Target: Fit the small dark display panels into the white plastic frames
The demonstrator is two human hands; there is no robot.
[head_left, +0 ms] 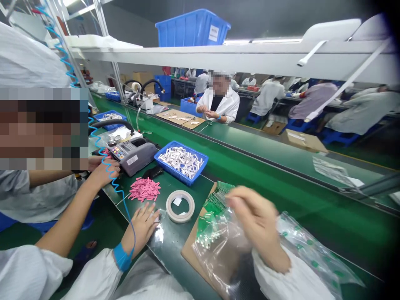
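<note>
1. Hands (104, 171) at far left are not yours: they belong to a co-worker and lie just beside the electric tape dispenser (134, 157).
2. Pink plastic pieces (144, 189) sit in a loose pile on the green counter (184, 225), near your left hand.
3. Your left hand (142, 227) is spread, fingers apart, resting on the counter. You wear a blue wrist strap (122, 257), and its coiled blue cord (116, 186) runs up toward the dispenser.
4. Masking tape roll (180, 206) lies flat just right of that hand.
5. Blue tray (181, 161) of white labelled pieces stands beyond the roll.
6. Green circuit boards (212, 221) lie stacked on a cardboard sheet (190, 254), partly covered by a clear plastic bag (218, 254).
7. Your right hand (254, 221) is raised above that bag, fingertips pressed together; what they pinch, you cannot tell from this view.
8. Second clear bag (309, 250), holding green items, lies beside your right forearm.
</note>
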